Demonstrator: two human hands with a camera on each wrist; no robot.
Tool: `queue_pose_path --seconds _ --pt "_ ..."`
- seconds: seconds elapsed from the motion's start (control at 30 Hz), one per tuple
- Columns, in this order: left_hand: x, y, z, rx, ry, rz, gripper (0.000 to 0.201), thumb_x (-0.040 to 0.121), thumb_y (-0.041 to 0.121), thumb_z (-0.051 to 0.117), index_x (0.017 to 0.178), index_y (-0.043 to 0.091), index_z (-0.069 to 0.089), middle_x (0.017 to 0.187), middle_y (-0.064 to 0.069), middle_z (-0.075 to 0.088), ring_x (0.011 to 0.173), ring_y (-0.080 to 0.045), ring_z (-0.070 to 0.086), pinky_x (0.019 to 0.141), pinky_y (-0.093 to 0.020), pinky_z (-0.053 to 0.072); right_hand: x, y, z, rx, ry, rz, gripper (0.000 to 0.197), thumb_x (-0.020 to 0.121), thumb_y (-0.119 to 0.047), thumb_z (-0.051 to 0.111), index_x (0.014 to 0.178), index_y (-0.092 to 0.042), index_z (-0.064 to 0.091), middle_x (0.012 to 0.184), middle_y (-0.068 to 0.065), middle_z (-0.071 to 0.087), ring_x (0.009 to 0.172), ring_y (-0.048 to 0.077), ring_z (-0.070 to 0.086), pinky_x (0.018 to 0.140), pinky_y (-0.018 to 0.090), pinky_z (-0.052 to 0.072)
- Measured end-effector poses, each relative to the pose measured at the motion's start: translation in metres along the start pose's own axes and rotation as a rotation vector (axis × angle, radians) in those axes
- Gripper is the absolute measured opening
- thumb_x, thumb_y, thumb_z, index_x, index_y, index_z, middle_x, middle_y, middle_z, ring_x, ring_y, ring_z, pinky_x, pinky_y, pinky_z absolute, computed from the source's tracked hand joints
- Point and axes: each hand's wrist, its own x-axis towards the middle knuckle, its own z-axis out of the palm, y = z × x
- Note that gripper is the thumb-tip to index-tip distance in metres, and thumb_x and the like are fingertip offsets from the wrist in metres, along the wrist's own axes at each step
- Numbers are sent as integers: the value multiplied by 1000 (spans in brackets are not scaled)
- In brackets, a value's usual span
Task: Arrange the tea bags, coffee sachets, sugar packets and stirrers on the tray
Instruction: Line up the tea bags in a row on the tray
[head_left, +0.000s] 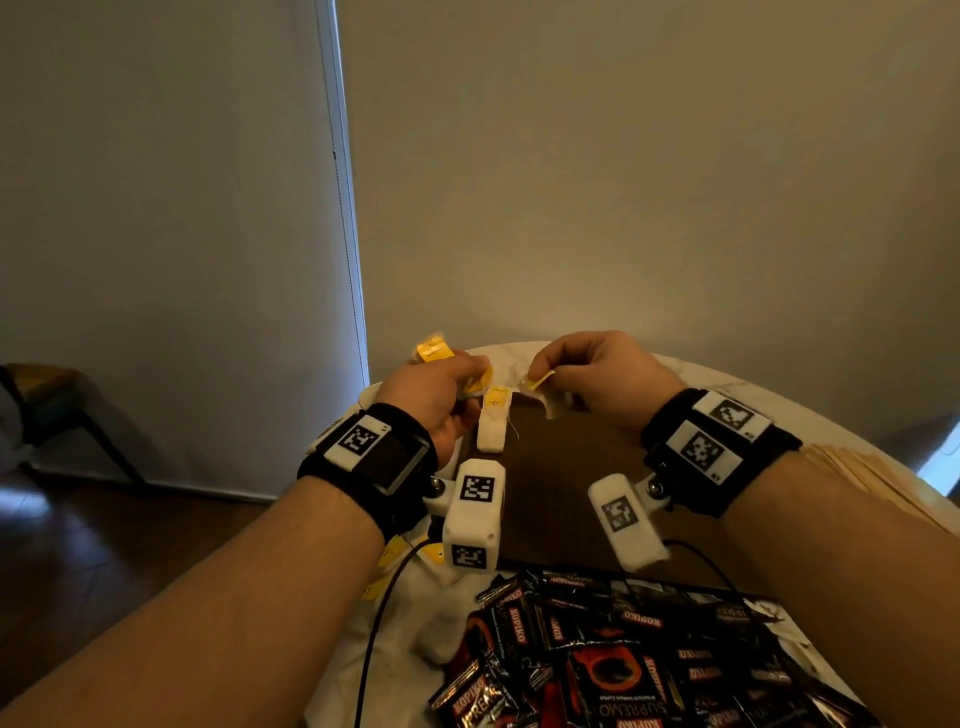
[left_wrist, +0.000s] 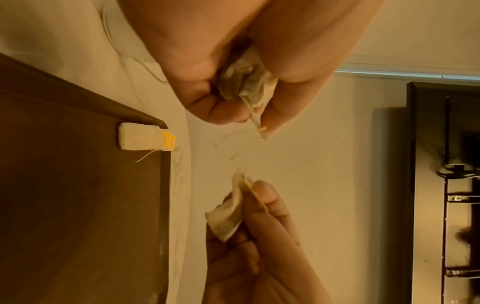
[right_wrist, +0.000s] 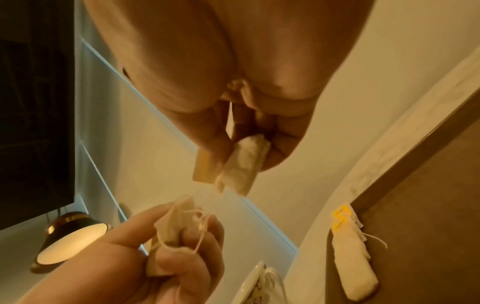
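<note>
A dark brown tray (head_left: 561, 467) lies on the round white table. One white tea bag (head_left: 492, 421) with a yellow tag rests in the tray's far left corner (left_wrist: 140, 139). My left hand (head_left: 467, 376) hovers over that corner and grips a bunch of tea bags (left_wrist: 246, 82) with their yellow tags (head_left: 434, 349) sticking out. My right hand (head_left: 535, 376) is held over the tray's far edge and pinches a single tea bag (right_wrist: 244, 166) by its top. Loose strings hang between the two hands. A pile of black coffee sachets (head_left: 623, 660) lies near me. Wooden stirrers (head_left: 857, 467) lie at the right.
More tea bags (head_left: 441, 623) lie on the table to the left of the sachets, beside a dark cable (head_left: 384, 597). A chair (head_left: 52, 405) stands on the floor at far left. The wall rises just behind the table's far edge (head_left: 727, 382).
</note>
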Motion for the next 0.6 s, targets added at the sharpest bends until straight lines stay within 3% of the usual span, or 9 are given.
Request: queue_pose_path --seconds 0.07,0.13,0.2,0.3,0.43,0.53,0.6 --pt "0 2 -1 -6 8 6 13 94 4 69 88 13 61 86 -7 60 69 -17 54 54 -22 44 1 -1 -4 90 4 65 29 93 3 60 87 -17 80 103 7 76 97 31 72 89 46 61" --pt "2 6 -5 -13 45 26 13 92 6 72 92 14 61 89 -7 60 70 -16 55 52 -22 45 -1 -4 -8 234 19 78 28 95 -1 57 93 -17 81 107 2 76 107 26 69 94 44 59" --pt "7 13 -12 -37 106 82 16 87 11 76 92 18 63 94 -6 60 68 -15 54 48 -21 44 -1 -3 -11 181 68 36 22 97 -11 61 95 -22 80 106 -3 77 106 18 68 92 37 57" --pt "15 31 -23 -103 172 162 15 81 14 79 84 21 65 85 -2 60 55 -12 49 43 -21 39 3 2 -16 -96 172 -9 16 94 -17 70 92 -30 79 101 -6 75 89 13 67 75 31 58" --pt "22 49 -36 -118 191 230 19 82 17 81 94 21 67 84 -1 65 51 -11 51 43 -21 39 10 8 -20 129 124 3 19 89 -6 75 96 -24 78 99 1 78 101 25 72 95 41 58" --pt "21 43 -35 67 173 244 12 85 20 79 87 23 68 80 1 62 54 -11 48 47 -22 42 15 9 -17 48 143 -61 21 87 -7 77 100 -24 76 94 4 79 98 26 74 93 43 60" --pt "19 35 -30 166 95 232 13 84 22 81 80 25 68 76 2 62 54 -11 49 47 -23 41 15 4 -10 143 101 -97 22 89 -3 74 104 -19 74 95 9 78 96 25 75 92 43 60"
